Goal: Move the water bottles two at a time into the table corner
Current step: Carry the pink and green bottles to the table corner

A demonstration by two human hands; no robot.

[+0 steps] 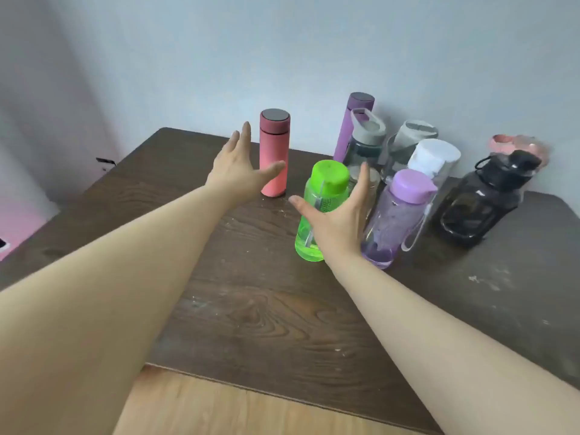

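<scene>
A pink flask [274,142] with a dark lid stands upright near the table's far edge. My left hand [239,166] is open just left of it, thumb reaching in front of its lower body, fingers spread. A green bottle [324,196] stands upright in the middle. My right hand [340,216] is open against its right side, thumb low in front, fingers up beside the cap. Behind it stand several more bottles: a lilac bottle [398,211], a purple flask [354,120], a grey-lidded clear bottle [365,136], a white-capped one [434,157].
A dark wooden table [251,309] stands against a pale wall. A black jug [485,199] and a pink-lidded bottle [505,142] stand at the far right. The table's far left corner [166,133] is bare. Light wooden floor [219,409] shows below the front edge.
</scene>
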